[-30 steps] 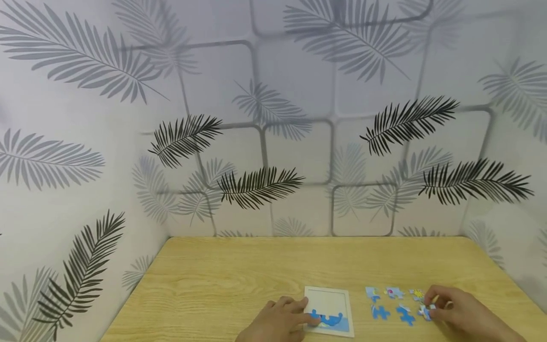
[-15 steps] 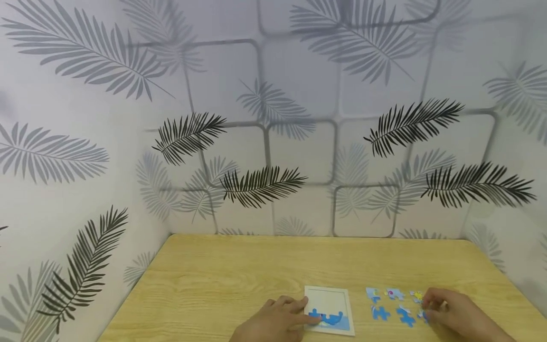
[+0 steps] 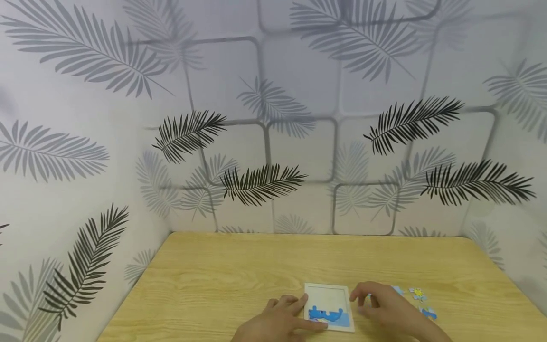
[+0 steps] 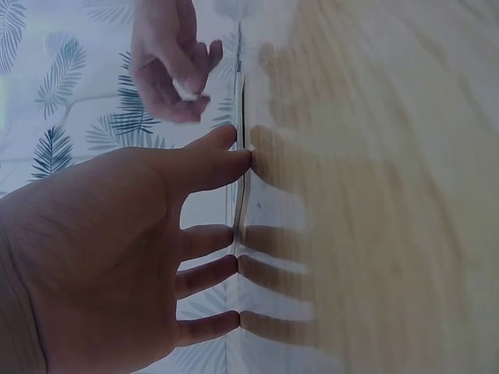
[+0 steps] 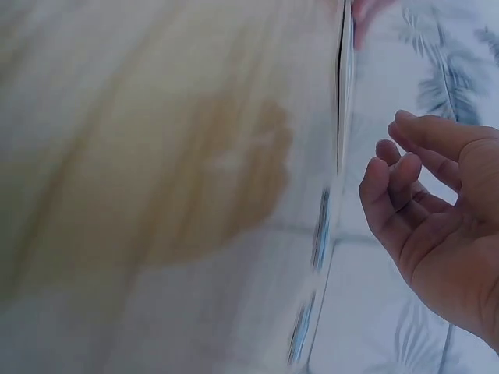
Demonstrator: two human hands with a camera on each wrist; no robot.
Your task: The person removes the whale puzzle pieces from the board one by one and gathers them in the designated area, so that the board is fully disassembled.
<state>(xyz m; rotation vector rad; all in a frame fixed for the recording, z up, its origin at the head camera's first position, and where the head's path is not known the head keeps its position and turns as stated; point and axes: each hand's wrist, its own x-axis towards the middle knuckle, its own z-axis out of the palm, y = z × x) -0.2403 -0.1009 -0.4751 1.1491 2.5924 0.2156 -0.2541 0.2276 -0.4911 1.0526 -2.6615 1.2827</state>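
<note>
- Head: left hand (image 3: 275,320) is resting spread, likely steadying the puzzle board (image 3: 332,295); loose pieces (image 3: 428,312) are lying right of it.
- Left wrist: outstretched thumb (image 4: 214,165) is touching the board's edge.
- Right wrist: right hand (image 5: 448,226) is hovering, loosely curled, visibly empty.

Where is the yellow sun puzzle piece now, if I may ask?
In the head view's lower right, the sun piece lies on the table, right of the right hand.

White-framed puzzle tray (image 3: 326,294) | flat | blue pieces (image 3: 331,315): inside, near side | sun piece (image 3: 417,293), blue-and-white piece (image 3: 428,312): loose, right of tray
</note>
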